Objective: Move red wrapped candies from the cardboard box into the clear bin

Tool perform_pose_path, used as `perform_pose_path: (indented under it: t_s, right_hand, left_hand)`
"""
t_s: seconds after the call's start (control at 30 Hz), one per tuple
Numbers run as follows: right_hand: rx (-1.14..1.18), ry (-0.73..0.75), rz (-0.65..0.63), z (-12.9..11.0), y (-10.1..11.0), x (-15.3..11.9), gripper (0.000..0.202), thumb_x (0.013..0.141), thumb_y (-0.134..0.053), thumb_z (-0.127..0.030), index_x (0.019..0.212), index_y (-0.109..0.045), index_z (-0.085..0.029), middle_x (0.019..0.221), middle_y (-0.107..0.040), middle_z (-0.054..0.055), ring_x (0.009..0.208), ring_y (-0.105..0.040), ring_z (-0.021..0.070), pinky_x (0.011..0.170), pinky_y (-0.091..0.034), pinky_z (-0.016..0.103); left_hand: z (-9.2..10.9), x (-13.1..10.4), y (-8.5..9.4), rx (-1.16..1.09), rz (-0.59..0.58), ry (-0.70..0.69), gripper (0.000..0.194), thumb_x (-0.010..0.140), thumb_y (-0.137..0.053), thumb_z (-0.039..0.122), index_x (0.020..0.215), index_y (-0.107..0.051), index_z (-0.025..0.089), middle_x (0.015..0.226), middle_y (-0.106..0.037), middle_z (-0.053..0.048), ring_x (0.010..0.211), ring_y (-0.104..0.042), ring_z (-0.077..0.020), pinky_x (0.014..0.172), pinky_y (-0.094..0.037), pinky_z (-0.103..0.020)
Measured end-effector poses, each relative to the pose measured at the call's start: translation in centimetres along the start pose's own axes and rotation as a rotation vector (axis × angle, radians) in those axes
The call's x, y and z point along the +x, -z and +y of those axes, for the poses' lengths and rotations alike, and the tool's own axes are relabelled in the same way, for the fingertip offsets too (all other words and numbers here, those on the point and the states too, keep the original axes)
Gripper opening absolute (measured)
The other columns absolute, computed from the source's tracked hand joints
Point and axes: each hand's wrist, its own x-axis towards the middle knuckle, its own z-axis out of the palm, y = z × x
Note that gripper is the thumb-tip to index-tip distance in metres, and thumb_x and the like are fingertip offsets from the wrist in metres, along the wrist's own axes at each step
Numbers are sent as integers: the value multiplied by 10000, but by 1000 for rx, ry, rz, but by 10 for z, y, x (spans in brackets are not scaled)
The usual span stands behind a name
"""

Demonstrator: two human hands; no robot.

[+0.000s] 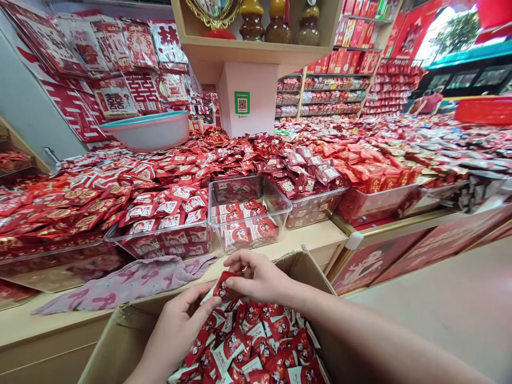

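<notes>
Between my two hands is a small red and white candy packet (222,286), held above an open cardboard box (132,320). My left hand (180,314) pinches its lower left end, while the fingers of my right hand (256,274) close on its right side. Loose candy packets (256,341) of the same red and white look fill the box below. Just beyond my hands stands a clear plastic bin (250,216). Similar packets lie in neat rows in its bottom, well below the rim.
A pink patterned cloth (132,282) lies on the counter ledge left of the bin. Heaped packets in another clear bin (168,218) adjoin it. Further back are a white and blue basin (148,130) and a pillar with a QR code sign (242,104). A person (431,101) appears at far right.
</notes>
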Motion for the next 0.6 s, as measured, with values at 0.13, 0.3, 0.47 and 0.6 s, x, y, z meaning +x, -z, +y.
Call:
perform_pose_path:
  t_s: [0.13,0.3,0.47,0.6]
  right_hand:
    - [-323,173,-50,-6,2,-4,145,715,-546,-278,768,-593,-152,661,-543,-6,587,-464,72,544,-355,184]
    - [-455,82,-72,-7,4,-5,113,709,-537,-259,759,-563,-160,579,-514,-31,499,-416,59,456,-307,163]
    - [-519,67,-87,-9,1,-5,125,715,-540,-289,729,-568,-168,564,-525,-27,490,-412,63,448,-296,167]
    - [-544,100,-80,-28,6,-1,129,722,-541,-285,712,-589,-166,613,-569,-8,537,-462,75,486,-331,174]
  left_hand:
    - [-2,0,7,152,5,-72,322,686,-579,363,987,-620,256,1033,-638,-5,977,-562,-192,885,-419,-294]
    - [-7,2,15,64,16,-5,313,702,-554,385,963,-627,229,968,-660,-25,873,-604,-200,782,-481,-281]
    - [-8,1,18,25,59,11,285,668,-589,396,892,-640,228,905,-667,-31,833,-606,-205,752,-485,-272]
    - [-9,-1,24,-79,137,-2,250,677,-570,415,802,-636,210,764,-672,-15,692,-617,-173,632,-502,-227]
